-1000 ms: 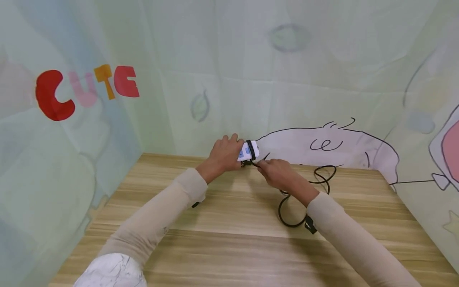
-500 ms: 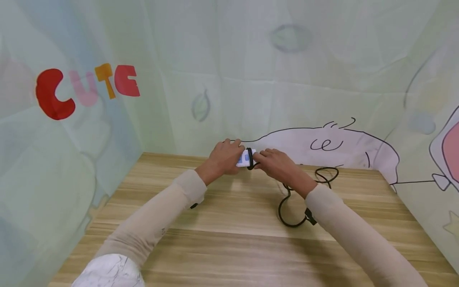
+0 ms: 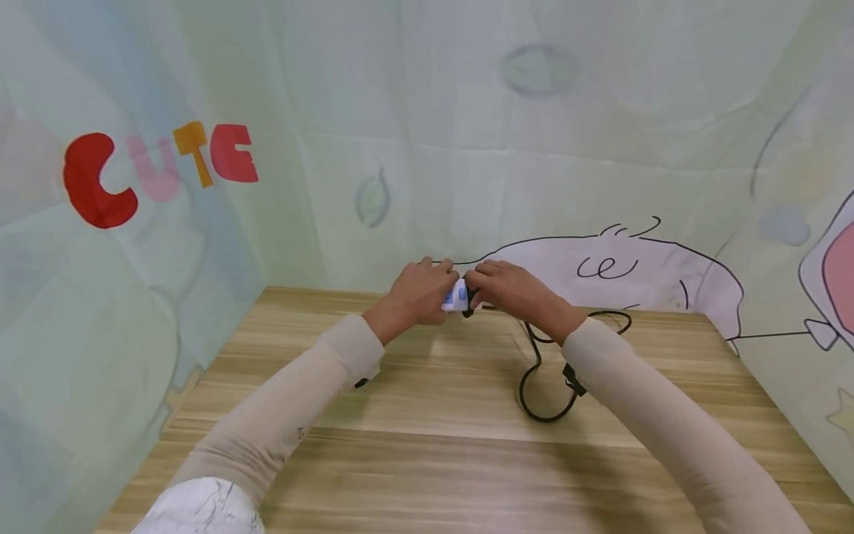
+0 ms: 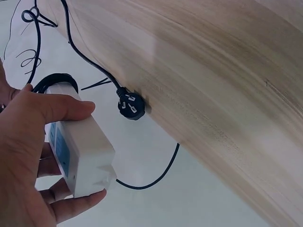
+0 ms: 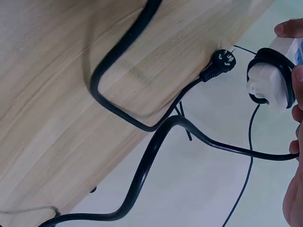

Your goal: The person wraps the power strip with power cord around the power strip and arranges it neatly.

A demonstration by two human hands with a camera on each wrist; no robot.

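A white box-shaped block [image 4: 90, 146] with blue panels is held near the table's back edge. My left hand [image 3: 416, 293] grips it, with the thumb on one side and fingers on the other in the left wrist view. Black cable [image 4: 57, 79] is wound round its far end. My right hand [image 3: 510, 289] is against that wound end and holds the cable's loose run [image 5: 265, 154] in curled fingers. Its fingertips are partly hidden. A black plug [image 4: 131, 105] with several flat metal prongs is at the end of a cable, near the table edge in both wrist views.
More cable loops [image 3: 547, 420] lie on the wood-grain table [image 3: 414, 475] below the right forearm. A printed cloth wall [image 3: 373, 89] rises behind the table. Dark objects [image 3: 574, 380] show at the cuffs, partly hidden by the sleeves.
My right hand has moved left and up against the wound end, covering most of the coil. The block sits slightly lower than a second ago. The left hand keeps its grip.
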